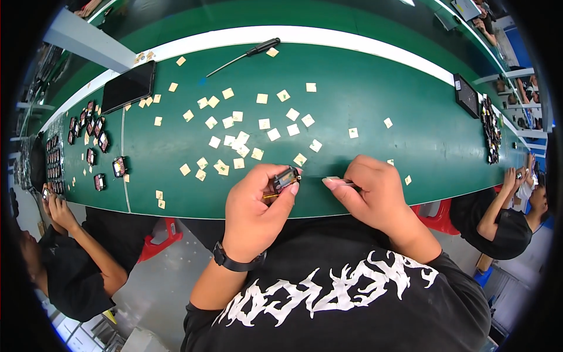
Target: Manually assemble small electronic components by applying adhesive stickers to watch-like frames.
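My left hand (pixel 252 214) is closed around a small black electronic module (pixel 285 178), held above the near edge of the green table (pixel 404 79). A thin yellow-orange strip (pixel 270 198) shows beneath the module, by the fingers. To the right, my right hand (pixel 378 190) pinches a thin metal tool (pixel 350 184), possibly tweezers; most of it is hidden by the fingers. A gap separates the tool from the module. Beyond both hands, many small cream square pieces (pixel 273 135) lie scattered over the table.
A screwdriver (pixel 246 56) lies at the back, right of a black tablet-like panel (pixel 129 87). Black modules (pixel 103 142) cluster at left; more parts (pixel 491 129) pile up at far right, beside a black tray (pixel 466 95). Co-workers (pixel 76 258) sit on both sides.
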Available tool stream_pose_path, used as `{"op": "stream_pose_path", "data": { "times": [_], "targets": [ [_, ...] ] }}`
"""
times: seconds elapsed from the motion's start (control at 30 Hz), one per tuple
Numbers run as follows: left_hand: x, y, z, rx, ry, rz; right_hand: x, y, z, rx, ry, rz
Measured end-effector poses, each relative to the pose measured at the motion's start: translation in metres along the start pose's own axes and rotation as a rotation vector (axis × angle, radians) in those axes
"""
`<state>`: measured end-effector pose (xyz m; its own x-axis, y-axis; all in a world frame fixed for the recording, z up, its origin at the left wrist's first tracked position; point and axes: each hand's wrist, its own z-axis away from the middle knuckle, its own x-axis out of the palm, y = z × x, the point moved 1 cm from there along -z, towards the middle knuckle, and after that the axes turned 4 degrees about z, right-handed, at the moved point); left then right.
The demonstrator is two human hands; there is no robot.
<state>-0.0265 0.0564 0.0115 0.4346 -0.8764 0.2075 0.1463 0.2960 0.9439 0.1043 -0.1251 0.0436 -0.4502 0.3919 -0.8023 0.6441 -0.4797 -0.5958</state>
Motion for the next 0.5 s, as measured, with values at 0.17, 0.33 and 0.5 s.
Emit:
{"op": "stream_pose_path", "data": {
  "times": [0.17, 0.33, 0.5],
  "targets": [
    [0.011, 0.003, -0.003, 0.026, 0.019, -0.214, -0.004, 0.007, 0.004, 0.132, -0.106, 0.117],
    [0.021, 0.005, -0.003, 0.022, 0.08, -0.107, 0.007, 0.001, 0.004, 0.007, 0.077, -0.167],
    [0.023, 0.004, -0.002, 0.034, 0.067, -0.235, 0.015, 0.002, 0.004, -0.178, 0.097, -0.193]
  ]
}}
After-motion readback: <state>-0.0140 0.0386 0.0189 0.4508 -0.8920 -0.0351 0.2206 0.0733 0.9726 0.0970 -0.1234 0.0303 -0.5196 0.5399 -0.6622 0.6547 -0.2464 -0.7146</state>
